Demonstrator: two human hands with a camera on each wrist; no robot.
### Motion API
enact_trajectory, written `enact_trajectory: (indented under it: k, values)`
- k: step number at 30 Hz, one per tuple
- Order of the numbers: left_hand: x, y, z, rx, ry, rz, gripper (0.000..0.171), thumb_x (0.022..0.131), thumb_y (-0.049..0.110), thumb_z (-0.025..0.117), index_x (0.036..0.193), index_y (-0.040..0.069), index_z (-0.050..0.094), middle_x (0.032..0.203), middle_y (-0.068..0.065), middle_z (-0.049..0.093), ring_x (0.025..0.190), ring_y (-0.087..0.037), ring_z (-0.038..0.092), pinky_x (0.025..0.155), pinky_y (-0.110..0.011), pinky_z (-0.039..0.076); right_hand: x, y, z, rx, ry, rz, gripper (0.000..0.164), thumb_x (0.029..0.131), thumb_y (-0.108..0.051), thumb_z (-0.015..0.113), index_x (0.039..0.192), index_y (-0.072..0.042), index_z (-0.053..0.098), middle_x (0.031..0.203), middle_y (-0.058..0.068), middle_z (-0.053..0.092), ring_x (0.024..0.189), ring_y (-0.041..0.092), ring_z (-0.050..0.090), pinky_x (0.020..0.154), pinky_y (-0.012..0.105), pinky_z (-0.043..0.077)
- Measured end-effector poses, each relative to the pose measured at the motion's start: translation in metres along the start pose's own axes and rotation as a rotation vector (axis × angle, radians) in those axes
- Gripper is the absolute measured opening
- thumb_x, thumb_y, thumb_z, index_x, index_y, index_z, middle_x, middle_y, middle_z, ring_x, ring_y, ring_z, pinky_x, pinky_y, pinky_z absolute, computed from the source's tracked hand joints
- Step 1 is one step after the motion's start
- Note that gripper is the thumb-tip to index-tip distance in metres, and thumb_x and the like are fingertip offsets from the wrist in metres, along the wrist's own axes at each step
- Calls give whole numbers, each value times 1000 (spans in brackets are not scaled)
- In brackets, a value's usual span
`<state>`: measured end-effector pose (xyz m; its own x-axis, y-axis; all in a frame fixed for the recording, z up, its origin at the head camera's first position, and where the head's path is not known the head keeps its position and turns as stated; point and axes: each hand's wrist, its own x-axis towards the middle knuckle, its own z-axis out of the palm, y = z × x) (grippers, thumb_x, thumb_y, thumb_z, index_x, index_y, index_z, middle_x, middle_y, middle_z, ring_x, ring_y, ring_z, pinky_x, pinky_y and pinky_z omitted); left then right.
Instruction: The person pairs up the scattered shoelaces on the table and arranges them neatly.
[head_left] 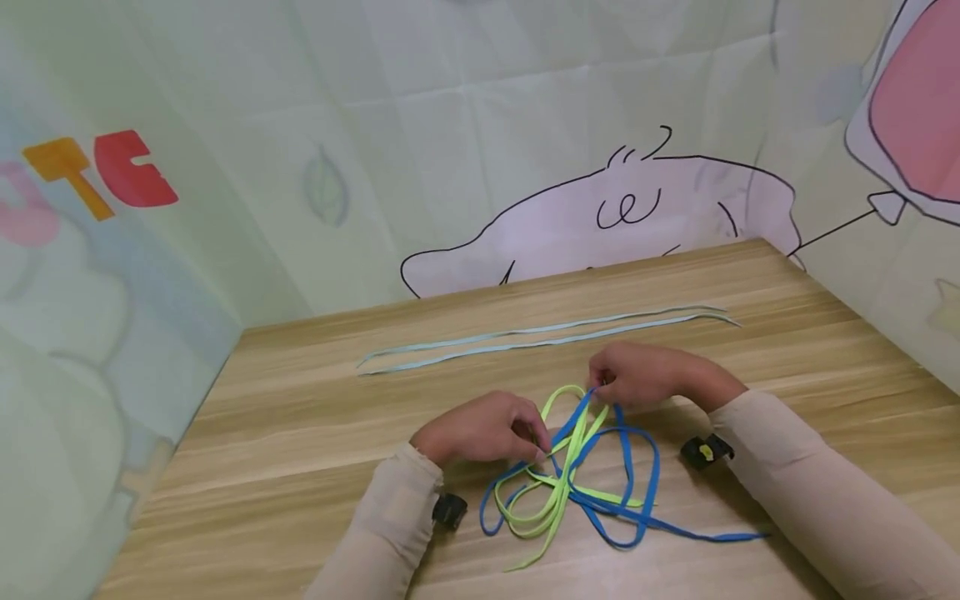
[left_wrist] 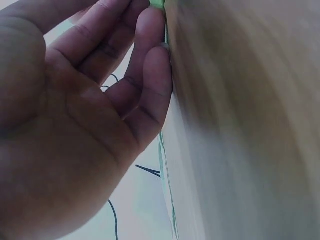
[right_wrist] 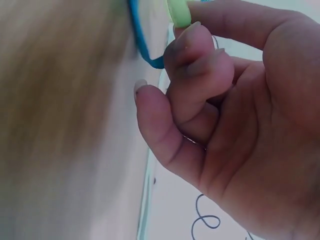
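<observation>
A yellow-green shoelace (head_left: 562, 492) and a blue shoelace (head_left: 657, 471) lie tangled in loops on the wooden table. My right hand (head_left: 641, 372) pinches both laces at the far side of the tangle. In the right wrist view, the yellow-green lace (right_wrist: 179, 13) stands at thumb and index finger, while the blue lace (right_wrist: 141, 42) runs down to the fingers. At the tangle's left side, my left hand (head_left: 483, 427) pinches the yellow-green lace with thumb and index finger. Only a bit of that lace (left_wrist: 157, 2) shows in the left wrist view.
Two pale blue shoelaces (head_left: 555, 341) lie stretched side by side across the table (head_left: 300, 417), beyond both hands. A printed cloth (head_left: 375, 167) hangs behind the table and along its sides. The blue lace's loose end points right, near the right sleeve (head_left: 825, 492).
</observation>
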<state>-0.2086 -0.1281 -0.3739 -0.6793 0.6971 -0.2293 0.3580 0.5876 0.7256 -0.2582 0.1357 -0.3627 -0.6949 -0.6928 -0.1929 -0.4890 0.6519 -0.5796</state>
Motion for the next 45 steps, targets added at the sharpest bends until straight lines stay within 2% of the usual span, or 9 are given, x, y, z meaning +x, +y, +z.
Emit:
enact_trajectory:
  k: [9, 13, 18, 24, 29, 31, 37, 41, 45]
  values:
    - [1, 0, -3, -39, -40, -3, 14, 86, 15, 81, 89, 17, 67, 84, 6, 66, 79, -10, 59, 73, -25, 49, -8, -10, -9, -16, -36, -77, 21, 98, -24, 64, 79, -17, 60, 69, -7, 51, 62, 11, 48, 57, 28, 39]
    - [1, 0, -3, -82, -53, -22, 20, 86, 14, 81, 97, 14, 64, 84, 1, 65, 77, -12, 58, 71, -25, 49, -12, -17, -12, 23, -64, -89, 21, 100, -26, 63, 80, -19, 61, 68, -8, 50, 61, 10, 48, 56, 27, 39]
    - [0, -4, -4, -164, -86, -11, 21, 89, 9, 76, 106, 13, 64, 83, 0, 65, 74, -13, 56, 67, -25, 47, -19, -24, -17, 111, -90, -127, 23, 101, -29, 62, 85, -13, 65, 67, -7, 51, 58, 10, 47, 54, 26, 39]
    - [-5, -16, -12, -236, -130, 89, 10, 94, 16, 71, 101, 9, 71, 89, 1, 68, 81, -11, 59, 76, -27, 49, -25, -24, -24, 218, -84, -174, 25, 101, -30, 61, 90, -9, 68, 76, -3, 57, 65, 16, 51, 61, 34, 51]
    - [-13, -29, -20, -382, -90, 195, 20, 98, 19, 65, 100, -1, 69, 88, -7, 67, 85, -18, 59, 82, -32, 49, -27, -15, -29, 344, -55, -273, 22, 102, -21, 59, 88, -7, 67, 74, 5, 58, 63, 37, 51, 55, 30, 45]
    - [-16, -34, -22, -466, -61, 235, 24, 100, 20, 62, 97, -3, 67, 88, -9, 65, 86, -21, 59, 83, -34, 50, -27, -11, -30, 390, -37, -342, 21, 102, -16, 57, 85, -8, 66, 71, 8, 55, 62, 40, 50, 53, 30, 43]
    - [-19, -45, -24, -729, -17, 370, 25, 102, 12, 48, 82, 8, 62, 84, -2, 61, 85, -21, 62, 88, -38, 51, -27, -4, -33, 542, -24, -556, 21, 101, -5, 51, 83, -3, 63, 65, 10, 44, 60, 22, 48, 56, 36, 47]
    - [-20, -44, -27, -831, 4, 446, 28, 101, 13, 45, 77, 12, 59, 80, 1, 59, 83, -19, 59, 86, -36, 47, -26, 0, -35, 638, -56, -674, 22, 101, -2, 48, 83, 0, 59, 67, 12, 42, 61, 29, 45, 58, 37, 46]
    - [-21, -45, -31, -916, 18, 501, 27, 103, 20, 47, 79, 14, 60, 79, 2, 57, 82, -18, 57, 84, -33, 46, -23, 4, -36, 726, -93, -799, 22, 101, -1, 45, 83, 2, 57, 68, 13, 41, 61, 32, 40, 56, 41, 41]
